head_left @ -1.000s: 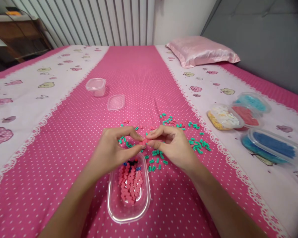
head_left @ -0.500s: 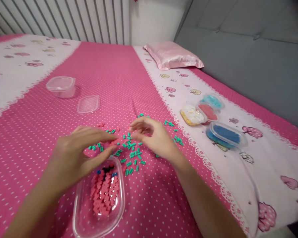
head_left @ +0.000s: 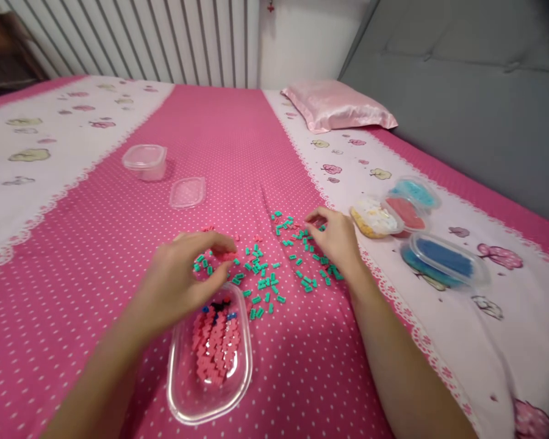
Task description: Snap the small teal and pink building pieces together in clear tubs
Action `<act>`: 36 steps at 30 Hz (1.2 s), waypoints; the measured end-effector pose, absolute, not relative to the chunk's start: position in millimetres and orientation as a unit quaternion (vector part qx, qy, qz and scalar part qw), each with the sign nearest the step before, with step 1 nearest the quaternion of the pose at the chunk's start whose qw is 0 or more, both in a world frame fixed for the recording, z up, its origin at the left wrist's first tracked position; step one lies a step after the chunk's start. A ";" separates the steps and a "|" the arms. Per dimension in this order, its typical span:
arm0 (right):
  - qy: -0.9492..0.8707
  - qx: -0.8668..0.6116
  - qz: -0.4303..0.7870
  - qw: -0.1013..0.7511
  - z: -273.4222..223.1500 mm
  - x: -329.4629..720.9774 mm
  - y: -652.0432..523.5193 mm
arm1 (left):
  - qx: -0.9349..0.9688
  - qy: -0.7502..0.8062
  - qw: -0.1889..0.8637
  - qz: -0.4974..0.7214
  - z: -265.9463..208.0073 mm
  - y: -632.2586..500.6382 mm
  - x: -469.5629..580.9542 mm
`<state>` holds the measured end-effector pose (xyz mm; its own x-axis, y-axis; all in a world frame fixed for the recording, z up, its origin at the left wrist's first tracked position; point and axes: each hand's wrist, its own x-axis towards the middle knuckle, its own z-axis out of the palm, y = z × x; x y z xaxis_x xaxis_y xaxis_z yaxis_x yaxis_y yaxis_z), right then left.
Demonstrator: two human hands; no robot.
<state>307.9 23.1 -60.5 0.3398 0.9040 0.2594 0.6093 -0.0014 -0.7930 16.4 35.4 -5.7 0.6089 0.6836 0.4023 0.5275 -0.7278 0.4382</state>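
Head view: the left hand [head_left: 183, 275] lightly pinches a pink brick cluster [head_left: 226, 256] just beyond a clear plastic tub [head_left: 170, 375], while the right hand [head_left: 335, 242], fingers curled, grip unclear, hovers by loose pink bricks [head_left: 296, 233] among green bricks [head_left: 262, 283], seemingly selecting one, which calls for a precise fingertip pinch.

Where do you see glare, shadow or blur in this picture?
In the head view, glare shines on the clear tub and the pink pieces inside; a soft shadow darkens the bedspread to their right; the left hand looks slightly blurred; the top right corner fades dark.
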 end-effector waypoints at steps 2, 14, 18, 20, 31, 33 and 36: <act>-0.558 -0.630 0.223 0.492 -51.3 288.1 17.9 | 0.885 0.338 0.148 0.283 -5.1 32.0 20.2; -0.513 -0.439 0.485 0.555 -46.9 224.9 -0.9 | 0.882 0.293 0.121 0.350 -7.9 27.6 24.8; -0.503 -0.435 0.493 0.561 -48.0 224.4 -0.1 | 0.880 0.281 0.121 0.364 -6.3 26.7 25.6; -0.502 -0.433 0.495 0.561 -48.0 223.3 -0.1 | 0.881 0.277 0.123 0.364 -5.3 26.2 25.8; -0.496 -0.419 0.503 0.571 -47.6 222.6 -1.4 | 0.877 0.288 0.139 0.357 -2.4 24.1 27.0; -0.496 -0.416 0.508 0.568 -48.3 222.2 -1.3 | 0.876 0.290 0.142 0.357 -1.8 23.9 27.4; -0.492 -0.417 0.512 0.567 -48.1 221.3 -1.2 | 0.874 0.288 0.146 0.363 -1.9 24.1 27.2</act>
